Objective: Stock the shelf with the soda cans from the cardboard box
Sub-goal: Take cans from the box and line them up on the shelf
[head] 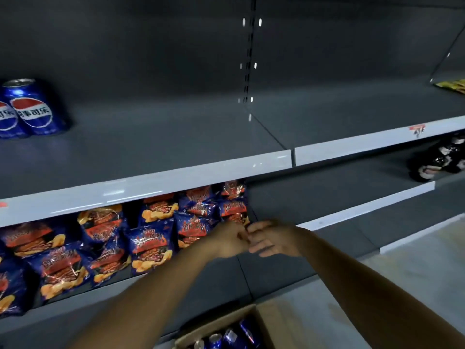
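Two blue soda cans (30, 109) stand upright at the far left of the grey upper shelf (156, 137). At the bottom edge an open cardboard box (241, 316) holds several more blue cans (226, 337). My left hand (226, 241) and my right hand (273, 239) meet in front of the lower shelf, fingertips touching each other, above the box. Neither hand holds a can. Whether anything small sits between the fingers I cannot tell.
Several blue and orange snack bags (105, 245) fill the lower shelf on the left. Dark packets (437, 159) lie on the lower right shelf, and yellow packets (453, 85) at the upper right. A slotted upright (249, 59) divides the shelf bays.
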A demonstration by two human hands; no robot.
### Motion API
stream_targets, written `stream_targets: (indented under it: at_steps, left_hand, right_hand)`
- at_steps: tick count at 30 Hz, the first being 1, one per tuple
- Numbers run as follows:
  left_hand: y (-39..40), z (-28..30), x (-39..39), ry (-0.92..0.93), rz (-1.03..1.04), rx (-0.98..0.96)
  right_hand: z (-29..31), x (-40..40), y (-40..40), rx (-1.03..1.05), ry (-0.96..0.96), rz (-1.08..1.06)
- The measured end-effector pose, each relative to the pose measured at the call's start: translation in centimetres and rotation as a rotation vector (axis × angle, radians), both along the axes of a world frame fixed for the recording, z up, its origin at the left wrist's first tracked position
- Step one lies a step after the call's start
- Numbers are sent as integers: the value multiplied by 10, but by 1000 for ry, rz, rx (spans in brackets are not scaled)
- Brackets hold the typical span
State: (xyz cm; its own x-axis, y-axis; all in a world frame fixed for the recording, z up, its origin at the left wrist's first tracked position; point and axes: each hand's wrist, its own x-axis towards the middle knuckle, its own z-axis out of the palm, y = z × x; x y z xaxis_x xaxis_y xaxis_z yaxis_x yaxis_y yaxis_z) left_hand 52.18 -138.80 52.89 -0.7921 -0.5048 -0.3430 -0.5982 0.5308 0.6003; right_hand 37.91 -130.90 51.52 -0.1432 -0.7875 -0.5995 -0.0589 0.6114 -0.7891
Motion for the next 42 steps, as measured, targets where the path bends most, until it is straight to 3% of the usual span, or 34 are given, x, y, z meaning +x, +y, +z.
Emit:
stream_targets:
  at_steps: [14,20,25,31,42]
  left_hand:
    - [16,-140,-14,-243,-107,104]
    - [21,-231,-2,-336,-107,238]
    - [29,-300,6,-385,-144,216]
    - [38,-409,45,-510,-38,193]
    - [53,-553,134,-752,254,290]
  right_hand:
    - [-137,20,28,194,-63,-173]
    - [-222,37,45,251,-155,-233]
    - [-299,46,59,290,-187,-331]
    - [-392,65,93,396,-284,-549]
    - [-523,125,133,607,-360,-634]
